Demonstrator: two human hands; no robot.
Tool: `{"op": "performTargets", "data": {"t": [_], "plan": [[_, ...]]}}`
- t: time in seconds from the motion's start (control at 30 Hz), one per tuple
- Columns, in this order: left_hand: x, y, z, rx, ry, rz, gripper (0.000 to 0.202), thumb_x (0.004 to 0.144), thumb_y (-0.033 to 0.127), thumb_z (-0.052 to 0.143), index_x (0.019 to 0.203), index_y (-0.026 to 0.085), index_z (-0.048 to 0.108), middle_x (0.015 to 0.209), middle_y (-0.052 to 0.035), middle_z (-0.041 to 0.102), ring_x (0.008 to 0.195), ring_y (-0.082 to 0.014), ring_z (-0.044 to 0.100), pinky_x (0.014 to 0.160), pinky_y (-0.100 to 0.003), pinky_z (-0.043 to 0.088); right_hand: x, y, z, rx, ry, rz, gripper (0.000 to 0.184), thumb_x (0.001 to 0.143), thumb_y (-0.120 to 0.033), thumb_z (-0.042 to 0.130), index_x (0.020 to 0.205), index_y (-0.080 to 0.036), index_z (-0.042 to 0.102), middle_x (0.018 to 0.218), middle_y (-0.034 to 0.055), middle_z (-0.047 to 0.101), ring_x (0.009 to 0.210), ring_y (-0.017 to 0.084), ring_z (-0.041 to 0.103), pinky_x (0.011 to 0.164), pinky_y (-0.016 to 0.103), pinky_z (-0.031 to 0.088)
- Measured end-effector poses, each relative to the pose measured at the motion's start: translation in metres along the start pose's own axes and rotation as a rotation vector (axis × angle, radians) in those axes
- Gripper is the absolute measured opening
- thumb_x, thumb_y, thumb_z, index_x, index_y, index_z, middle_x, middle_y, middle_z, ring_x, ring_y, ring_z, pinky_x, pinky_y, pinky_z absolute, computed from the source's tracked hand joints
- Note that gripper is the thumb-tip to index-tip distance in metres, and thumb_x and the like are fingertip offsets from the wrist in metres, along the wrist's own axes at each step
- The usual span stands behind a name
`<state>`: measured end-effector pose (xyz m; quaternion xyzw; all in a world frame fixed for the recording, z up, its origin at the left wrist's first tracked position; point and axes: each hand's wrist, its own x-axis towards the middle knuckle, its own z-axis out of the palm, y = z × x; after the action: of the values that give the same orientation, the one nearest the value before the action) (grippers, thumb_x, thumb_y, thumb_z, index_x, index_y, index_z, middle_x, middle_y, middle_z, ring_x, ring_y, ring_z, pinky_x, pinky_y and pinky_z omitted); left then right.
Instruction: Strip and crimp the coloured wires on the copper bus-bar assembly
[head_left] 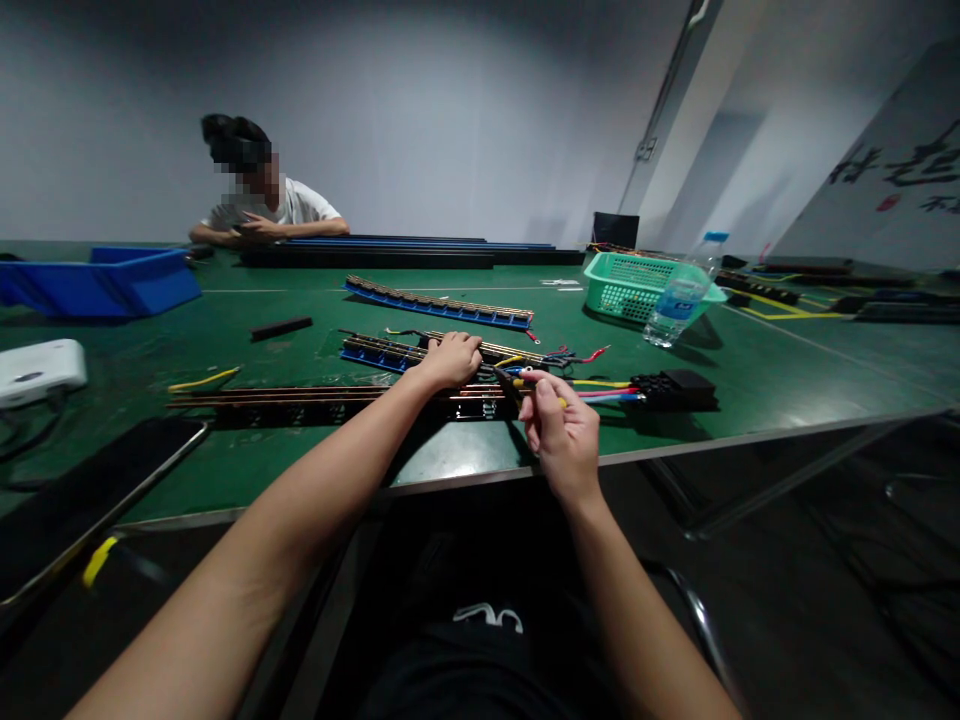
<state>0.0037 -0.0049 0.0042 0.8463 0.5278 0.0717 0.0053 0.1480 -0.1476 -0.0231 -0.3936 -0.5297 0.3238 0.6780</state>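
Note:
My left hand [454,358] is closed over a blue-and-black socket strip with copper rails [384,352], pressing it on the table. My right hand [561,432] is closed around a dark tool with yellow on its handle that looks like pliers [510,392]. The tool's tip lies close to the wires at the strip's right end; whether it touches them I cannot tell. Nearer me, a long black strip with copper rails [330,398] runs under both forearms. Yellow, red and blue wires [609,392] join its right end to a black block [673,390].
Behind my hands lies another copper-railed strip [439,304]. A green basket [619,285] and a water bottle [679,305] stand at right, a blue bin [142,285] and a white device [41,372] at left. Across the green table [262,470] sits a person [277,205].

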Motion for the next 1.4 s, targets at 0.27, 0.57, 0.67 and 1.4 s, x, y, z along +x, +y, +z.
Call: {"op": "performTargets", "data": {"t": [0.27,0.57,0.67,1.4], "plan": [[0.002,-0.001,0.001,0.004,-0.006,0.005,0.046,0.102,0.029,0.028,0.142,0.019,0.05,0.151,-0.0148,0.048,0.137,-0.0305,0.043,0.108,-0.058,0.037,-0.006,-0.007,0.003,-0.609,-0.369,-0.341,0.022,0.09,-0.028,0.056,0.099,-0.016,0.073,0.075,0.0036,0.071,0.062,0.012,0.062,0.062,0.023,0.046],[0.001,-0.001,0.0,-0.003,-0.002,0.003,0.046,0.102,0.029,0.028,0.141,0.02,0.052,0.149,-0.0145,0.05,0.135,-0.0308,0.044,0.106,-0.058,0.038,-0.019,-0.006,0.009,-0.319,-0.096,-0.163,0.032,0.092,-0.04,0.06,0.115,-0.019,0.067,0.089,0.0034,0.069,0.064,0.011,0.057,0.06,0.024,0.046],[0.001,0.0,-0.001,0.002,-0.002,0.0,0.046,0.102,0.029,0.028,0.14,0.02,0.053,0.148,-0.0141,0.05,0.134,-0.0304,0.045,0.105,-0.056,0.039,-0.024,-0.008,0.007,-0.072,0.026,-0.083,0.035,0.095,-0.046,0.056,0.117,-0.02,0.064,0.077,-0.0009,0.062,0.047,0.006,0.041,0.044,0.021,0.032],[0.0,-0.002,0.001,0.001,0.003,0.003,0.045,0.103,0.031,0.028,0.141,0.022,0.051,0.149,-0.0136,0.05,0.135,-0.03,0.043,0.107,-0.055,0.037,0.038,0.0,0.002,-0.033,-0.06,0.066,0.047,0.086,-0.058,0.061,0.1,-0.013,0.067,0.055,-0.006,0.053,0.038,0.005,0.038,0.038,0.02,0.026]]}}
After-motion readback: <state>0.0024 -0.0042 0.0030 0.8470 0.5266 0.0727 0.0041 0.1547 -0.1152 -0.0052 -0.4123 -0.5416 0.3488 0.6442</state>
